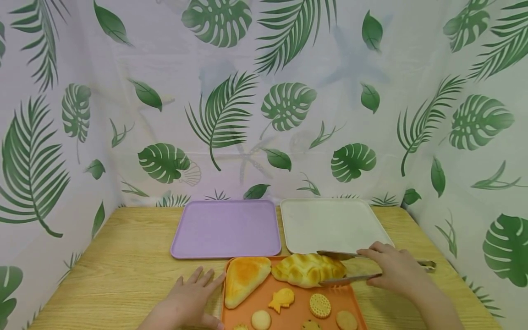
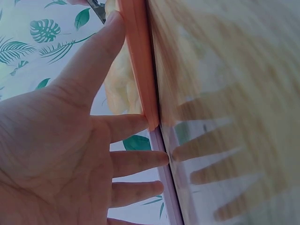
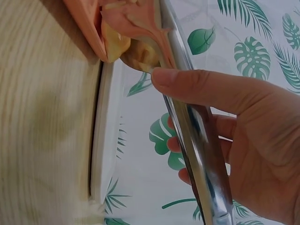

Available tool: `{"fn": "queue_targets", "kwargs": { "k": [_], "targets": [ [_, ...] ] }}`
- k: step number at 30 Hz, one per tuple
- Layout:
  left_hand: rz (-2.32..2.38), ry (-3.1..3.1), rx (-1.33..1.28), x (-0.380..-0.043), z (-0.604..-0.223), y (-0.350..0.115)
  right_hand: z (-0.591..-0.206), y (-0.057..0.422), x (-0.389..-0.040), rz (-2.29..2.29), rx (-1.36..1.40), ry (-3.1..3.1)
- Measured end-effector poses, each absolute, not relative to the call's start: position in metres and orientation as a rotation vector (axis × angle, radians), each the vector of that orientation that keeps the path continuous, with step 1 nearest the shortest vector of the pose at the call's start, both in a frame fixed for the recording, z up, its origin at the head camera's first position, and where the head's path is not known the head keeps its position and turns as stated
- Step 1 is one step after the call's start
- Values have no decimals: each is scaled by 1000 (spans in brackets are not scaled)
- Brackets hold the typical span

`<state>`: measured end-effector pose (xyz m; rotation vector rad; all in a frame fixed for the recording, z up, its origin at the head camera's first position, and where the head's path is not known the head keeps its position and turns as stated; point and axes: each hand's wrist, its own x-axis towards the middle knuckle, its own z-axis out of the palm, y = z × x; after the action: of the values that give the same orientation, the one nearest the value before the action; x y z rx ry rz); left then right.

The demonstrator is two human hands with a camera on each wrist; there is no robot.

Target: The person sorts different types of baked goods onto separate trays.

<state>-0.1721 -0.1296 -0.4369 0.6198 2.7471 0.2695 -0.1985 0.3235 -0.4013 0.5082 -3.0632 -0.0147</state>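
My right hand grips metal tongs, thumb on one arm and fingers round the other, as the right wrist view shows. The tong ends lie on either side of a braided golden bread at the far right part of the orange tray. My left hand is at the tray's left edge with fingers spread; in the left wrist view its thumb and index fingertip touch the orange rim. A triangular bread lies in the tray's far left corner, close to that hand.
Nearer on the orange tray are a fish-shaped biscuit, a round dotted biscuit and several other round biscuits, some cut off by the frame. Behind it lie a purple tray and a white tray. Leaf-patterned cloth encloses the wooden table.
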Motion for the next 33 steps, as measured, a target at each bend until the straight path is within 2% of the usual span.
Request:
{"fn": "queue_targets", "kwargs": {
  "k": [20,33],
  "targets": [
    [283,2748,611,-171,-438,-130,-412,330,-202,148,635,-2909],
    [273,2765,634,-171,-440,-130,-402,336,-197,166,620,-2769]
  ]
}}
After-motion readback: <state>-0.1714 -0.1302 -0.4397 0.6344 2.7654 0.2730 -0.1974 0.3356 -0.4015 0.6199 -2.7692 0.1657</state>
